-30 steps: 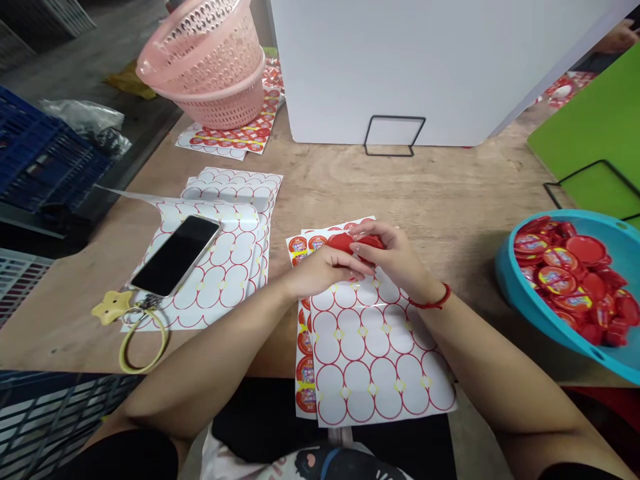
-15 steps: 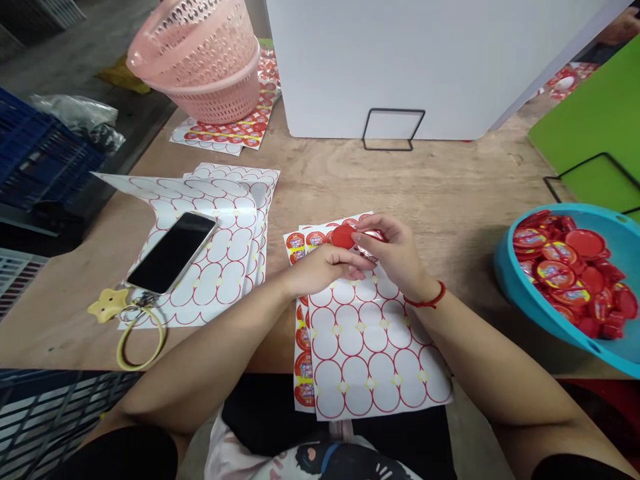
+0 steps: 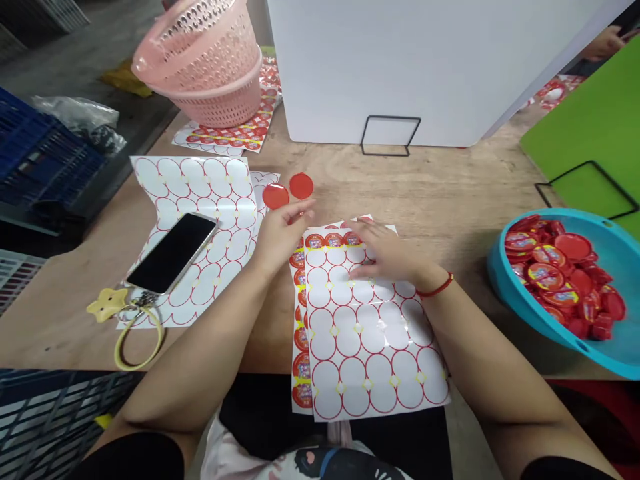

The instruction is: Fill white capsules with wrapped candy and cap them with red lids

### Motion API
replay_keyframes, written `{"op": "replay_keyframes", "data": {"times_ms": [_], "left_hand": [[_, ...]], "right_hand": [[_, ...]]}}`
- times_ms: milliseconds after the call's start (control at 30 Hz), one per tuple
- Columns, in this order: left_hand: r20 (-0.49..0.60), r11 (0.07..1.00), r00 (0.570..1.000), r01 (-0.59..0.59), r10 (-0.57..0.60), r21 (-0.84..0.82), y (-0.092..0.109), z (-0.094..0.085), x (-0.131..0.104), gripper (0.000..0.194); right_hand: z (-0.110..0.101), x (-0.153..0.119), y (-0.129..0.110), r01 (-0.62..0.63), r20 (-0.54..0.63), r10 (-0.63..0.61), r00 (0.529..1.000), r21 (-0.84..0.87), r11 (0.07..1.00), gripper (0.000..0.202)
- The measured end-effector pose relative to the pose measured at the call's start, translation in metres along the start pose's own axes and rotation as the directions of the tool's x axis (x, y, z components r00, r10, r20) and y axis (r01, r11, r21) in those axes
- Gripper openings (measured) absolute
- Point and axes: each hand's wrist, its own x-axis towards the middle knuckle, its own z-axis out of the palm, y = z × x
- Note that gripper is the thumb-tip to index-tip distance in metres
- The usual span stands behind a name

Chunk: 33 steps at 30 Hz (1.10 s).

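Labelling layout on a wooden worktop (image 3: 465, 177), read from left to right. Well left of both hands, a smartphone (image 3: 173, 253) lies on loose outline sheets (image 3: 225, 273), whose visible circles are bare; a yellow star charm (image 3: 107, 305) and its wrist loop (image 3: 140, 338) rest beside it. Beyond the left hand, stacked pink baskets (image 3: 210, 93) stand on further printed sheets. Just past the left fingertips, two plain-faced red discs lie on the worktop, the nearer-left disc (image 3: 275, 196) and the right-hand disc (image 3: 301, 186); no label shows on either. The left hand (image 3: 293, 223) is loosely curled; whether it grips anything cannot be told. Between and below the hands lies the upper sticker sheet (image 3: 373, 333): three round labels show in its top row, the rows beneath are bare in view, and it therefore appears nearly used up. The lower sticker sheet (image 3: 301, 340), partly covered, carries labels along its exposed edge, evidently a remaining supply. The right hand (image 3: 357, 248), blurred, spreads over the top row, thumb apart from fingers, with nothing seen held. Well to its right, a blue basin (image 3: 620, 247) contains many red discs (image 3: 565, 273), several visibly labelled.
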Motion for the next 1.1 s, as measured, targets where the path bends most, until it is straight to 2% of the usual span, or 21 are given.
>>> {"op": "replay_keyframes", "data": {"times_ms": [100, 233, 333, 433, 533, 633, 700, 800, 867, 1000, 1100], "left_hand": [[0.065, 0.982, 0.997, -0.051, 0.04, 0.182, -0.007, -0.005, 0.006, 0.046], [0.253, 0.942, 0.967, -0.062, -0.025, 0.33, -0.01, -0.002, 0.003, 0.062], [0.273, 0.941, 0.961, -0.053, -0.043, 0.334, -0.008, 0.0, 0.002, 0.059], [0.212, 0.968, 0.976, -0.012, -0.043, 0.252, -0.005, 0.001, 0.001, 0.055], [0.19, 0.99, 0.972, 0.132, -0.138, 0.044, -0.004, 0.002, 0.001, 0.062], [0.234, 0.918, 0.946, 0.286, -0.224, -0.274, -0.006, 0.006, 0.001, 0.064], [0.244, 0.867, 0.943, 0.309, -0.226, -0.391, -0.007, 0.009, 0.0, 0.061], [0.231, 0.886, 0.959, 0.244, -0.162, -0.395, -0.005, 0.012, -0.004, 0.052], [0.234, 0.924, 0.967, 0.182, -0.106, -0.336, 0.0, 0.015, -0.008, 0.047], [0.203, 0.981, 0.979, 0.036, 0.003, -0.191, 0.006, 0.02, -0.017, 0.039], [0.163, 0.986, 0.986, 0.002, 0.026, -0.166, 0.005, 0.024, -0.022, 0.036]], "right_hand": [[0.005, 0.003, -0.002, -0.015, 0.094, 0.028, 0.995, -0.132, 0.991, 0.101], [0.0, 0.004, -0.002, -0.029, 0.068, 0.042, 0.997, -0.184, 0.982, 0.093], [-0.005, 0.003, -0.002, -0.029, 0.034, 0.038, 0.999, -0.234, 0.972, 0.087], [-0.009, 0.001, -0.003, -0.027, -0.027, 0.02, 0.999, -0.293, 0.956, 0.08], [-0.011, -0.001, -0.005, -0.018, -0.122, -0.027, 0.992, -0.356, 0.934, 0.074], [-0.012, -0.002, -0.009, 0.006, -0.193, -0.094, 0.977, -0.412, 0.911, 0.067], [-0.011, -0.001, -0.014, 0.019, -0.244, -0.135, 0.96, -0.425, 0.905, 0.065], [-0.007, 0.001, -0.026, 0.013, -0.373, -0.177, 0.911, -0.403, 0.915, 0.063], [-0.004, 0.003, -0.034, 0.009, -0.448, -0.189, 0.874, -0.373, 0.928, 0.053], [0.002, 0.005, -0.045, 0.007, -0.54, -0.168, 0.824, -0.286, 0.958, 0.031], [0.004, 0.006, -0.046, -0.024, -0.605, -0.144, 0.783, -0.261, 0.965, 0.021]]}}
